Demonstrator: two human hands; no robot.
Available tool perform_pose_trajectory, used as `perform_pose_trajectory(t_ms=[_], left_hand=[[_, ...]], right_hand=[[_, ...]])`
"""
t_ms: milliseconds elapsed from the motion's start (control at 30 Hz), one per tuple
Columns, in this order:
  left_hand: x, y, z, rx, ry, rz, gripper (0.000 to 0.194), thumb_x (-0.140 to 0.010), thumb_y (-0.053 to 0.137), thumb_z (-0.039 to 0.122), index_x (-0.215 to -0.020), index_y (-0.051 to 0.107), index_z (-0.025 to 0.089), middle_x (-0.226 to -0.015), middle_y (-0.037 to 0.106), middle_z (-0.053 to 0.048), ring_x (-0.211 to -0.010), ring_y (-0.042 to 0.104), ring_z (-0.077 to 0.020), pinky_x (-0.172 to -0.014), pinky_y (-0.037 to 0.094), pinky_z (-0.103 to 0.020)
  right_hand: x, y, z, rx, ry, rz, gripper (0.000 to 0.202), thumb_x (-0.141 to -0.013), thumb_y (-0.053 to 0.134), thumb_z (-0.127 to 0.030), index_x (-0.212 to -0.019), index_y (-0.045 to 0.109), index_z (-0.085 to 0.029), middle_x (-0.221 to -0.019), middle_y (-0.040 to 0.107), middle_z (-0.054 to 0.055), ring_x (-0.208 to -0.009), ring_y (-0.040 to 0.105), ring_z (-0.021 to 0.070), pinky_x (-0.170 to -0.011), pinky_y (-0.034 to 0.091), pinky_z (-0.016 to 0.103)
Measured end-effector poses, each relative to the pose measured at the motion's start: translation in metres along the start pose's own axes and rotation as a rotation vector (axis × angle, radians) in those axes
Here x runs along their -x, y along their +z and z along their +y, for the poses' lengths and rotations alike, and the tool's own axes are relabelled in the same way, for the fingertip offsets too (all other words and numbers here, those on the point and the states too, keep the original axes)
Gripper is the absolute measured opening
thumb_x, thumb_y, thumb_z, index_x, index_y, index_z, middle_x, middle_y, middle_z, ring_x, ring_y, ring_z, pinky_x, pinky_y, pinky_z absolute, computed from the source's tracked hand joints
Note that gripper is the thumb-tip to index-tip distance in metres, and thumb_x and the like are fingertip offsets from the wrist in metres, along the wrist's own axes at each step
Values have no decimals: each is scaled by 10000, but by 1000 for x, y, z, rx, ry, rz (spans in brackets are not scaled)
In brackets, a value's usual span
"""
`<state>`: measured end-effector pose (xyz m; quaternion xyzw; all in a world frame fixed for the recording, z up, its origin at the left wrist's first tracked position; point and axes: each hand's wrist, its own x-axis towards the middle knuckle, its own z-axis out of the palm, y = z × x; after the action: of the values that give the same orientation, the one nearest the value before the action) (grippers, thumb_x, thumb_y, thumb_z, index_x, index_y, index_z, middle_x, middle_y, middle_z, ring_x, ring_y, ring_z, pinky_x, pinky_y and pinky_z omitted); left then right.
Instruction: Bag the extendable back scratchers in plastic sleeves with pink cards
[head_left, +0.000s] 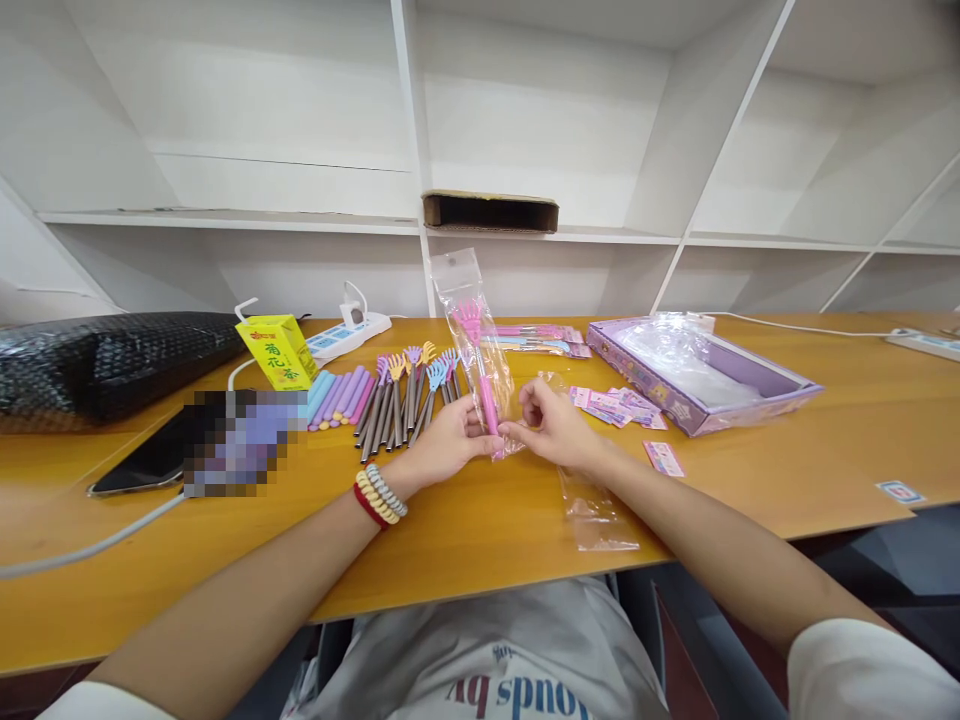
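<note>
Left hand (444,438) is pinching the bagged pink scratcher (488,398), claw (469,320) pointing toward eleven o'clock; right hand (556,428) is resting curled alongside, hold unclear. A loosening pinch would be risking a drop!

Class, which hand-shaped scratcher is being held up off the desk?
The pink scratcher, in a clear bag in the left hand; the loose scratchers with purple, yellow and blue heads lie clustered on the desk.

A pink back scratcher (486,388) with a claw-shaped head, silvery shaft and pink handle is held nearly upright, claw up, tilted slightly left, inside a clear plastic sleeve (457,276) that extends above the claw.
</note>
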<state>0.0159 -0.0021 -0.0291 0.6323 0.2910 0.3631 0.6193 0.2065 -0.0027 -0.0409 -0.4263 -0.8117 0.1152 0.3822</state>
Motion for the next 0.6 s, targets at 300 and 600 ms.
perform_pose_trajectory(t_ms=[300,600], left_hand=[[3,5,2,9,-30,-24,397,-650,714,183,-1000,527,160,-901,614,-57,-846,600,-181,-699,495,-311],[0,5,-1,-39,-66,23,466,-692,690,221,-1081,439,166,-802,635,-36,-688,610,-147,-638,480,-287]], right_hand=[[-3,-3,-4,47,-130,-269,344,-907,413,-341,-656,559,-157,-542,521,-20,-478,392,69,-513,276,208],[-3,-3,-2,173,-162,-243,429,-908,383,-382,-563,500,-156,-468,401,-41,-445,291,59,-494,225,221]])
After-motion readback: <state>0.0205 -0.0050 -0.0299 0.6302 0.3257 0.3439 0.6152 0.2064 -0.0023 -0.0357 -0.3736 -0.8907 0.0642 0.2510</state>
